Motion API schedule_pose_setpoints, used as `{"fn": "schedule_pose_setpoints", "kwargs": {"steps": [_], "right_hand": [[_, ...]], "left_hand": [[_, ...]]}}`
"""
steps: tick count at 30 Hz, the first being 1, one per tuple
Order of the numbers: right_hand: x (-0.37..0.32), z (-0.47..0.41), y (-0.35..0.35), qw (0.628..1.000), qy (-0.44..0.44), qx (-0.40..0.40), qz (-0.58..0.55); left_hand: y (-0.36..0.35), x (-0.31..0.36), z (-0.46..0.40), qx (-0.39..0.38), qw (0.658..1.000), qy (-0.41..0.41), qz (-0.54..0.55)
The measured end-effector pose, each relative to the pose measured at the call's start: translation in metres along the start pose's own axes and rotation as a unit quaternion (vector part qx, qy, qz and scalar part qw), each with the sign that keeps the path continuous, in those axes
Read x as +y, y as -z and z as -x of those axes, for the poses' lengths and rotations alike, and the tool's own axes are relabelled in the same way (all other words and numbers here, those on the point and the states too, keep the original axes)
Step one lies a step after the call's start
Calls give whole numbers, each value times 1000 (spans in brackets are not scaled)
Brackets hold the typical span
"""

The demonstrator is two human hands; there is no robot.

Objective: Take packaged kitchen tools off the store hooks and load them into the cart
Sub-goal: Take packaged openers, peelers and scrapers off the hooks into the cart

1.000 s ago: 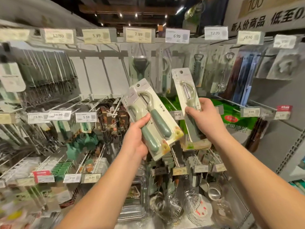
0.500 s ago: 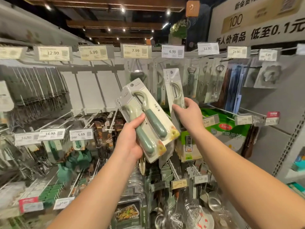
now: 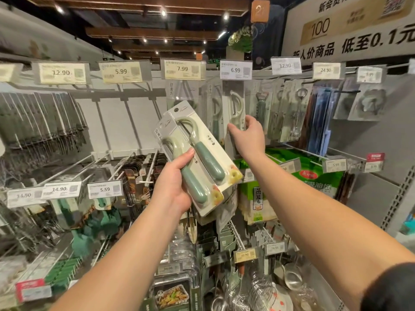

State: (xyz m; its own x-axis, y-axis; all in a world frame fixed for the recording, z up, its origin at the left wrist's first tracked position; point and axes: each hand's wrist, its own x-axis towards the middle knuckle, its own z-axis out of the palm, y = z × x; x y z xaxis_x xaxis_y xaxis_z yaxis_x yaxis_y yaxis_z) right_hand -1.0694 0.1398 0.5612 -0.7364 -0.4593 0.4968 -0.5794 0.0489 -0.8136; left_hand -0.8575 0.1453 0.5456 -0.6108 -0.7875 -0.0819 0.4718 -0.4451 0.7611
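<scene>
Store aisle, pegboard display wall (image 3: 125, 122) with rows of metal hooks and price tags; tag reading 6.99 (image 3: 235, 70) on the top row, 7.99 tag (image 3: 182, 68) just left of it. Dark ceiling with wooden beams and spotlights, promo sign (image 3: 350, 30) at the upper right corner. Green paper packs (image 3: 314, 176) on the middle row, wire whisks and ladles along the bottom edge.

Left hand (image 3: 174, 187) grips two packaged peelers (image 3: 197, 158), stacked and tilted, in front of the middle row: cream backing cards, pale heads, teal-green handles, fruit print at the lower corners. Right hand (image 3: 247, 136) holds a third packaged peeler (image 3: 235, 106) by its lower part, card upright under the 6.99 tag; cannot tell whether it is on the hook.
</scene>
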Motion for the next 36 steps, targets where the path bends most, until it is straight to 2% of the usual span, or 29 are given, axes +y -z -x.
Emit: {"fn": "schedule_pose_setpoints", "kwargs": {"steps": [16,27,32,36], "right_hand": [[20,-66,-45,998,-13,-44,45],[36,-103,-78,995,-66,-68,-6],[34,-118,-88,992,-50,-91,67],[35,-127,-95,990,-62,-103,68]], "left_hand": [[-10,-6,-24,11,999,-34,8],[-15,-8,-35,31,998,-47,9],[-15,-9,-38,39,997,-58,15],[-16,-10,-39,46,997,-62,16]]}}
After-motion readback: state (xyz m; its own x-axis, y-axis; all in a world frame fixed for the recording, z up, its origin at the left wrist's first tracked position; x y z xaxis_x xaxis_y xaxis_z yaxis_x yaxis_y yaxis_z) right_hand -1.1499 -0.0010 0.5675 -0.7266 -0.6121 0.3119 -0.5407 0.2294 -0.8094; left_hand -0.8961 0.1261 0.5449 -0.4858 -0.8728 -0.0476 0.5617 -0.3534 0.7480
